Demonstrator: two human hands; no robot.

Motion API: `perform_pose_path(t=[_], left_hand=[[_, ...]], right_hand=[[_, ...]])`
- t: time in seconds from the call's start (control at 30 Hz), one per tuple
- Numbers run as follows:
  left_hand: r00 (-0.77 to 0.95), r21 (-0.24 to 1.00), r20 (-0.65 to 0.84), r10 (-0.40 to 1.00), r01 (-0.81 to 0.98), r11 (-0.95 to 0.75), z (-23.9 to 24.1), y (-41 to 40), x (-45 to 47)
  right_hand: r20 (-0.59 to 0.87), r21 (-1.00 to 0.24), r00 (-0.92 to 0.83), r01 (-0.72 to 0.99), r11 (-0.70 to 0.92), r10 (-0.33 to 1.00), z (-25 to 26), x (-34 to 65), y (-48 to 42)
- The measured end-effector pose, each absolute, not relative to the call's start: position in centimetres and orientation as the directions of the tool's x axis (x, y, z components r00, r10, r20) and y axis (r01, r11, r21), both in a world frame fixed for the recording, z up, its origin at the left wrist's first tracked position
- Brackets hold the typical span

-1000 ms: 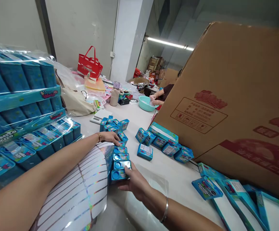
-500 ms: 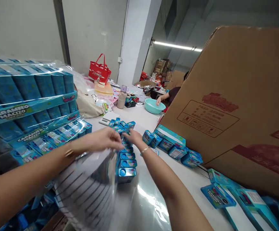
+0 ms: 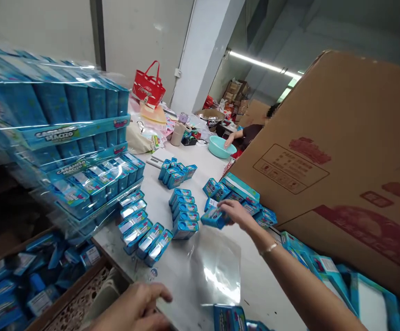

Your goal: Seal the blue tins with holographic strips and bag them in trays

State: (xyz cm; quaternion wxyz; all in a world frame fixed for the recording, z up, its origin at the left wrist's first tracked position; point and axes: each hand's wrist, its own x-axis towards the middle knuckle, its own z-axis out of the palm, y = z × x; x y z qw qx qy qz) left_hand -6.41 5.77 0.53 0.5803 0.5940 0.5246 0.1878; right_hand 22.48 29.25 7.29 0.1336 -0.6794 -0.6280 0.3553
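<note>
My right hand [image 3: 236, 214] is closed around a small blue candy box [image 3: 213, 217], tilted just above the white table [image 3: 255, 262]. My left hand [image 3: 141, 305] is low by the table's near edge, fingers apart, holding nothing. A row of blue candy boxes [image 3: 185, 214] stands in the middle, and another group [image 3: 145, 232] is to its left. Farther back is a small cluster of boxes [image 3: 176, 172]. A clear plastic bag [image 3: 217, 264] lies flat and shiny between my hands.
Wrapped trays of boxes [image 3: 82, 133] are stacked at left, above a carton of loose boxes [image 3: 41, 276]. A big cardboard carton [image 3: 324, 174] walls off the right, with more boxes [image 3: 234, 186] along it. Across the table, another person's hand [image 3: 230, 139] is at a turquoise basin [image 3: 217, 149].
My left hand has come back from the middle toward the near edge, and the raised plastic is gone from it. My right hand has moved right and now holds a box.
</note>
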Motion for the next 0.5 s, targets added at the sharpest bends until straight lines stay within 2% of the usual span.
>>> perform_pose_path(t=[0.1, 0.2, 0.37, 0.5], left_hand=[[0.307, 0.917, -0.323, 0.895, 0.333, 0.217, -3.7, 7.0, -4.1], [0.266, 0.948, -0.258, 0.929, 0.254, 0.190, -7.0, 8.3, -2.6], [0.208, 0.955, -0.219, 0.953, 0.244, 0.166, -8.0, 8.8, -1.8], [0.203, 0.957, -0.232, 0.951, 0.224, 0.186, -7.8, 8.2, -1.8]], right_hand=[[-0.479, -0.694, -0.094, 0.649, -0.311, 0.873, 5.0, 21.6, 24.3], [-0.573, -0.732, -0.145, 0.533, -0.424, 0.807, 2.6, 19.3, 21.7], [-0.598, -0.772, -0.173, 0.385, -0.505, 0.782, 0.5, 15.9, 20.3], [-0.553, -0.795, -0.176, 0.406, -0.451, 0.815, -0.1, 16.3, 19.8]])
